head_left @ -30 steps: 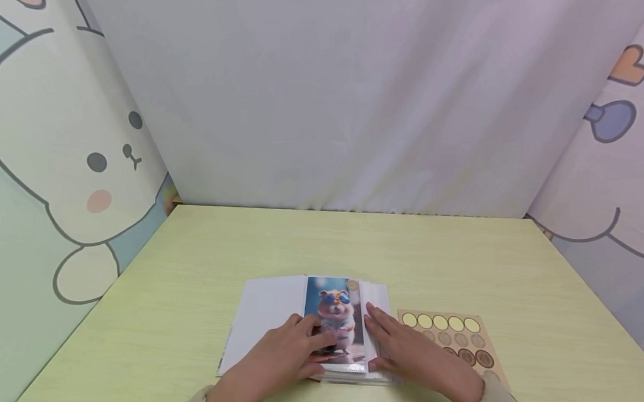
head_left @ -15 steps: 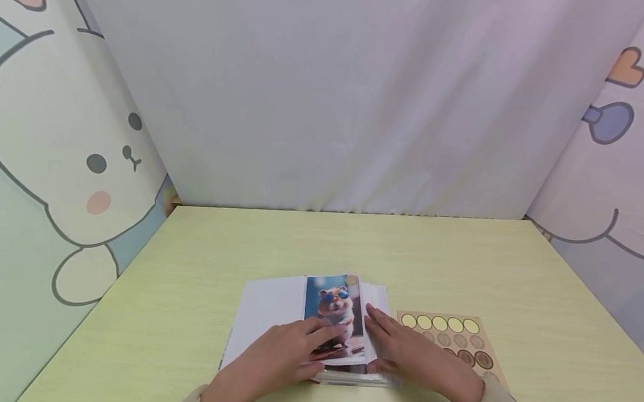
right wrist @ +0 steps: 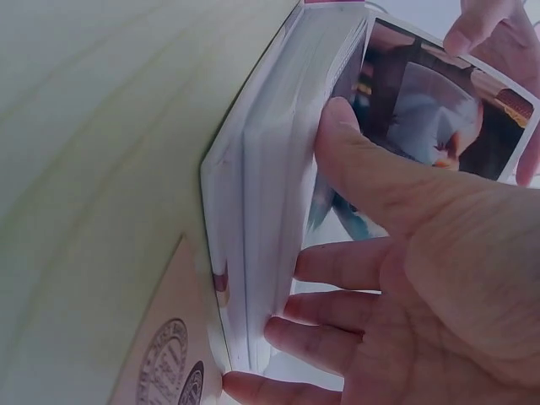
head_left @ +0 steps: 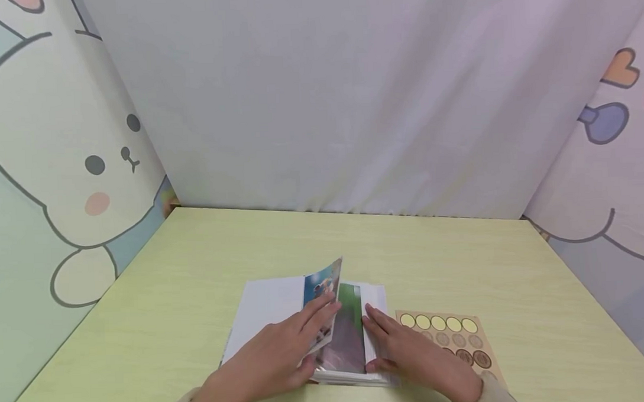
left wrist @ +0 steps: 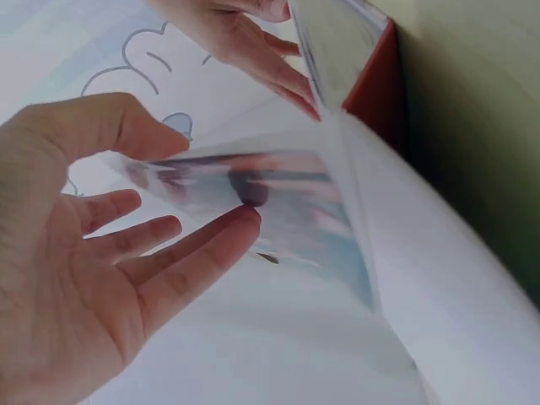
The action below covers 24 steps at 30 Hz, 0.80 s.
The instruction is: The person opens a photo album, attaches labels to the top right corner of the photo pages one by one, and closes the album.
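Risen since the earlier frame, the page (head_left: 322, 282) tilts up from the album (head_left: 269, 303), pinched by the left hand (head_left: 271, 353); the right hand (head_left: 415, 351), fingers extended, rests against the album's right edge.

The picture page (head_left: 319, 282) looks glossy, the sticker sheet (head_left: 451, 332) matt paper, the tabletop (head_left: 436, 259) smooth pale wood.
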{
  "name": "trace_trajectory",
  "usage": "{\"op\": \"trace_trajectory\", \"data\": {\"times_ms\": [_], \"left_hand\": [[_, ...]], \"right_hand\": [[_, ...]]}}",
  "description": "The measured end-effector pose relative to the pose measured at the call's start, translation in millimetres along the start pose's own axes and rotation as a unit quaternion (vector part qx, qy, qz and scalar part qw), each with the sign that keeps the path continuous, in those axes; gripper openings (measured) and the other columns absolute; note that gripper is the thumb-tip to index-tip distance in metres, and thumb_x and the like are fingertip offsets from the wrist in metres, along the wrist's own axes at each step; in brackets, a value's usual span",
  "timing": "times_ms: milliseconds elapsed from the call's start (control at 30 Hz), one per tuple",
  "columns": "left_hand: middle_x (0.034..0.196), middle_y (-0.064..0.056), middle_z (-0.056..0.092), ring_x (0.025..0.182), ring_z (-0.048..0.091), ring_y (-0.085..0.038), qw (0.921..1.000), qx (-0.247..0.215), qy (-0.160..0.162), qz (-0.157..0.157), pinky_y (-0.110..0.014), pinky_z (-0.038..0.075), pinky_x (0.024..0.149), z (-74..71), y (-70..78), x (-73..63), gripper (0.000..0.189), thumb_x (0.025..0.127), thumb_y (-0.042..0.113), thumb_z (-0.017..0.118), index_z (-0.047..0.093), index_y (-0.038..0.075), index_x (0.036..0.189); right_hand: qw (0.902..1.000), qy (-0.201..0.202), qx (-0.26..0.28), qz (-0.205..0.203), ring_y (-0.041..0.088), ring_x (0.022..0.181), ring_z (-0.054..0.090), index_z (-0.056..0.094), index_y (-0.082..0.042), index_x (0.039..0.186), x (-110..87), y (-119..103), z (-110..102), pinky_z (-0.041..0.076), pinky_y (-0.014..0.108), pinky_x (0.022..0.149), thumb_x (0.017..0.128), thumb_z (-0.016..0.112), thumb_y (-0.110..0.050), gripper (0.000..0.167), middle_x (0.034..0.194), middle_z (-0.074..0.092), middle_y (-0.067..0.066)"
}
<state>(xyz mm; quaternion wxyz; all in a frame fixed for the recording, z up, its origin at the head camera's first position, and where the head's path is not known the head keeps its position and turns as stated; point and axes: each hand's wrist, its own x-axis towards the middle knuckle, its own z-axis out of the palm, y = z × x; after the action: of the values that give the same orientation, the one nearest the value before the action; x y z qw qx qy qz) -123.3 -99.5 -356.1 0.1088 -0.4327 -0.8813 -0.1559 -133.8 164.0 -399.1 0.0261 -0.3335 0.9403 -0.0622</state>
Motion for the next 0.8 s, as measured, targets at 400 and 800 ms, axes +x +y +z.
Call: {"op": "trace_trajectory", "data": {"times_ms": [400,800], "left_hand": [[0.147,-0.002,0.033,0.051,0.027,0.004,0.9983,0.022,0.049,-0.02,-0.005,0.026,0.048,-18.5,-5.2,-5.5,0.068,0.074,0.007,0.063,0.039,0.005,0.137],[0.142,-0.006,0.039,0.045,0.026,0.0,0.9765,0.02,0.02,-0.214,-0.015,0.029,0.043,-37.6,3.6,-9.2,0.056,0.08,0.008,0.059,0.045,0.002,0.133]], "right_hand": [[1.0,-0.001,-0.003,0.001,0.034,0.131,0.04,0.044,0.005,0.134,-1.6,-0.1,0.3,0.043,0.044,0.099,0.083,0.043,-0.06,0.083,0.145,0.036,0.022],[0.9996,-0.017,0.004,0.02,0.032,0.133,0.037,0.042,0.003,0.136,-0.4,-1.8,0.4,0.042,0.043,0.1,0.083,0.046,-0.06,0.083,0.147,0.034,0.02]]}}
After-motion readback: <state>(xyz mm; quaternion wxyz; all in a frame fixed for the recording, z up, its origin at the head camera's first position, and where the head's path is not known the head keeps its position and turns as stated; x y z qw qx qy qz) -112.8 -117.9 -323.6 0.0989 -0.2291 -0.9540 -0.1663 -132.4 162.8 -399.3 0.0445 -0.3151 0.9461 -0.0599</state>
